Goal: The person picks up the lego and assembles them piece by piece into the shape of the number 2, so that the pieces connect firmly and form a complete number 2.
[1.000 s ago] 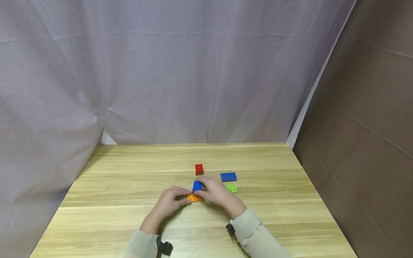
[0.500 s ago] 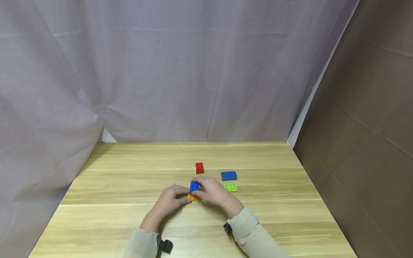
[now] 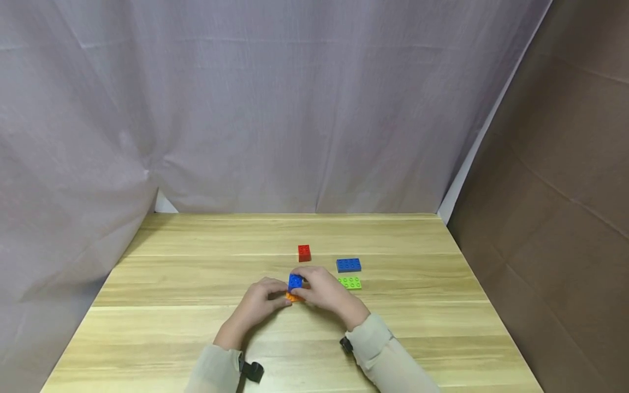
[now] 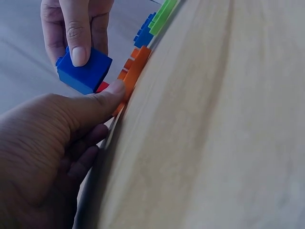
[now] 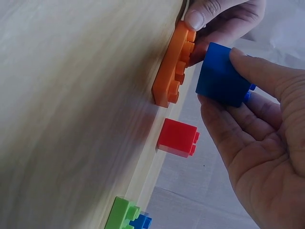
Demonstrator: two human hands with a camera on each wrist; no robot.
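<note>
A flat orange plate point(image 3: 293, 297) lies on the wooden table point(image 3: 196, 327). My left hand point(image 3: 281, 303) pinches its near end, thumb point(image 4: 102, 98) against the edge. My right hand point(image 3: 303, 285) holds a small blue brick point(image 3: 295, 281) between thumb and fingers just above the orange plate point(image 5: 174, 71). In the right wrist view a small gap shows between the blue brick point(image 5: 221, 74) and the plate. The left wrist view shows a fingertip point(image 4: 78, 45) of the right hand on the blue brick point(image 4: 85, 71).
A red brick point(image 3: 304, 252) stands just behind the hands. A blue plate point(image 3: 348, 265) and a green plate point(image 3: 350, 282) lie to the right. A grey curtain point(image 3: 245, 109) hangs behind the table and a brown wall point(image 3: 565, 191) stands to the right.
My right hand has carried the blue brick a little to the left, over the orange plate. The left hand has stayed on the plate.
</note>
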